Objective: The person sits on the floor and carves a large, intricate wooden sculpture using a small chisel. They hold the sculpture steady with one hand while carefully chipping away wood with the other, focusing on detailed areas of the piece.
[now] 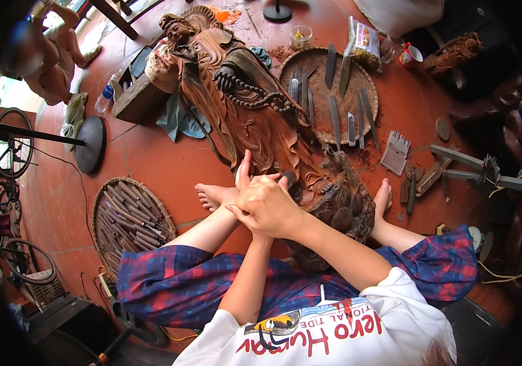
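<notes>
My two hands meet over the lower end of a large carved wooden statue [255,131], a robed figure with a bead string, lying tilted away from me. Its rough carved base [349,207] rests between my legs. My right hand [268,206] is closed and laid across my left hand, covering most of it. Stretched fingers of my left hand [244,169] point up beyond it, beside the robe's hem. A dark rounded end [289,177] shows next to my knuckles; whether it is held or lies behind them I cannot make out.
A woven tray [367,122] with several flat metal files lies beyond the statue. A round basket [163,213] of chisel-like tools stands left. A wooden block [130,104] and cloths lie by the statue's head. Another person [47,61] sits far left. Clamp bars [480,168] lie right.
</notes>
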Demonstrator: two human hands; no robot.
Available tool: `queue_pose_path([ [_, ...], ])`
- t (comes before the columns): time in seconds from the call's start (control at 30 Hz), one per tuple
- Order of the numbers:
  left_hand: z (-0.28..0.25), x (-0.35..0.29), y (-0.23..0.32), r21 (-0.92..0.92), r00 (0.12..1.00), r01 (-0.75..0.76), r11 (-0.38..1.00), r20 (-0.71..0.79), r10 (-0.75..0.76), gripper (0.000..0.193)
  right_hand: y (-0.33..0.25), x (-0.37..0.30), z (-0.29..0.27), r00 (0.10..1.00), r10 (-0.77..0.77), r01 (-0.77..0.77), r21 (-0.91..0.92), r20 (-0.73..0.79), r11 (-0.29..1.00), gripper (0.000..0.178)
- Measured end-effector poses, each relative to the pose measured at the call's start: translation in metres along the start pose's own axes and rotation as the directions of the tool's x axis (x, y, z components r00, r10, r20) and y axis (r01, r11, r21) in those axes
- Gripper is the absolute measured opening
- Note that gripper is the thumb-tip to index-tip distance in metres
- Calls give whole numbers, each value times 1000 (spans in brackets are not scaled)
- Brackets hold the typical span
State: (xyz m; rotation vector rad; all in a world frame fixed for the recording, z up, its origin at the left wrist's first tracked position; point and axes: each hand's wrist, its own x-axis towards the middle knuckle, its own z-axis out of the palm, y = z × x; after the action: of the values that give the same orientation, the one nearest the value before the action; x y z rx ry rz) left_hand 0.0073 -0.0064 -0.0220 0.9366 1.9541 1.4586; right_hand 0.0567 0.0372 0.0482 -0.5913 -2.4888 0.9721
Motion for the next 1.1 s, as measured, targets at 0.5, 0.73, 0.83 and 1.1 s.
queue_pose_path([
  [0.5,6,0,8,170,960,-260,950,-60,274,87,-1,-3,-5,996,-55,53,-42,-65,998,29],
  [0.73,9,9,1,338,934,-292,895,-98,342,39,8,-1,-1,992,-113,110,-57,-53,992,49],
  [0.83,5,4,1,348,906,-348,871,-112,407,37,4,-6,4,994,-101,99,-66,-40,993,49],
  [1.1,2,1,6,186,970,-233,954,-30,243,64,6,-4,3,992,-86,83,-33,-92,996,48],
])
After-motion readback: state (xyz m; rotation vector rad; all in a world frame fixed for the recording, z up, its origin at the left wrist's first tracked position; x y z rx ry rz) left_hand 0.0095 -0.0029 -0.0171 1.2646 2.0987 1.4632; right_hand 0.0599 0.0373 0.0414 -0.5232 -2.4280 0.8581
